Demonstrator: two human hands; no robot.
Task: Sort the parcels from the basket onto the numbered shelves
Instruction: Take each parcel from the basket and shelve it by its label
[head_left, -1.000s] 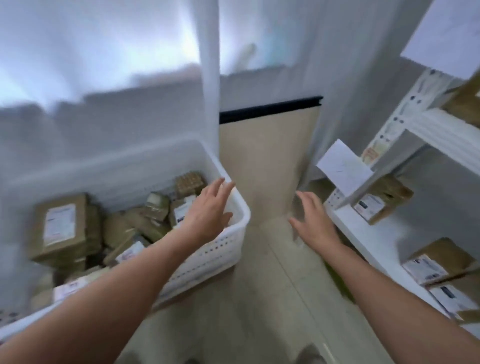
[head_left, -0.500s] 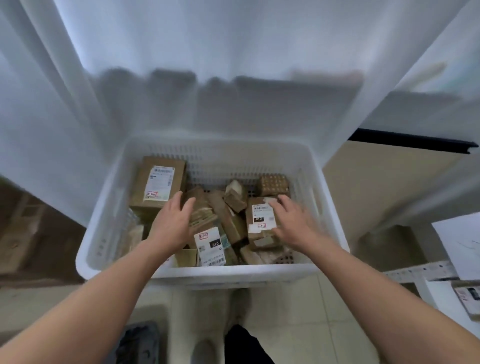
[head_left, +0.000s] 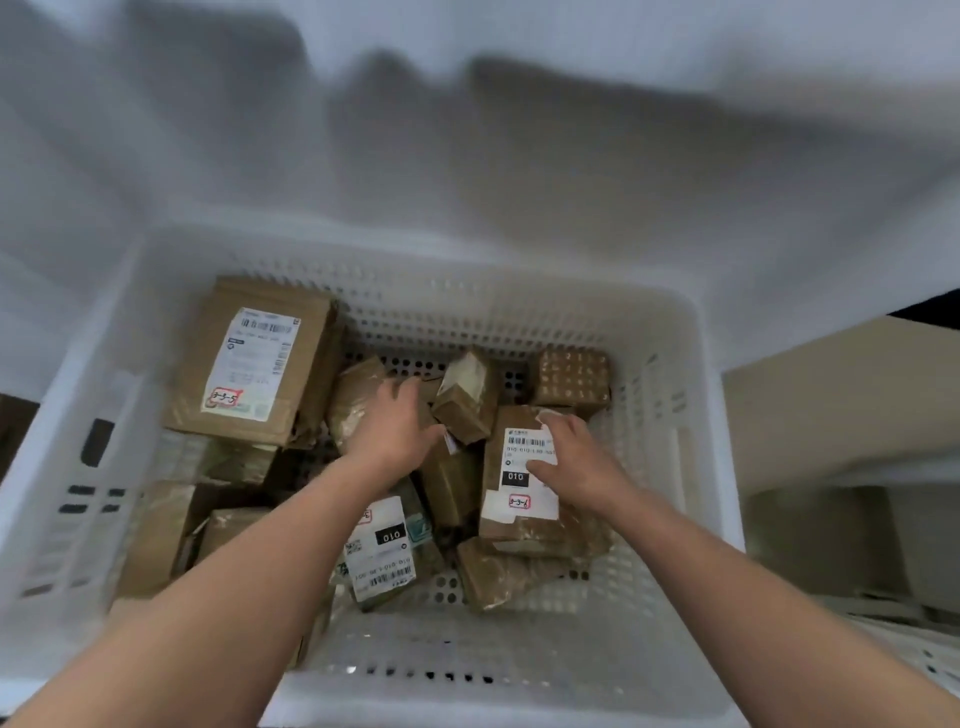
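A white perforated basket (head_left: 654, 374) holds several brown cardboard parcels. My left hand (head_left: 392, 426) reaches down into the middle of the pile, fingers spread over a taped brown parcel (head_left: 356, 400). My right hand (head_left: 576, 462) lies on a labelled parcel (head_left: 514, 483) marked 010 with a red-framed sticker, thumb across the label and fingers over its far right edge. A large flat parcel (head_left: 249, 358) with a white label lies at the back left. Another parcel (head_left: 382, 556) marked 010 lies under my left forearm.
A small tilted box (head_left: 467, 400) and a dotted box (head_left: 571, 376) sit at the basket's back right. White fabric (head_left: 467, 130) hangs behind the basket. A beige panel (head_left: 841, 395) stands to the right, with a white shelf edge (head_left: 924, 654) at lower right.
The view swung from the shelves to straight over the basket and moved closer. Both hands went down into the parcels; my right hand now rests on the 010 parcel.
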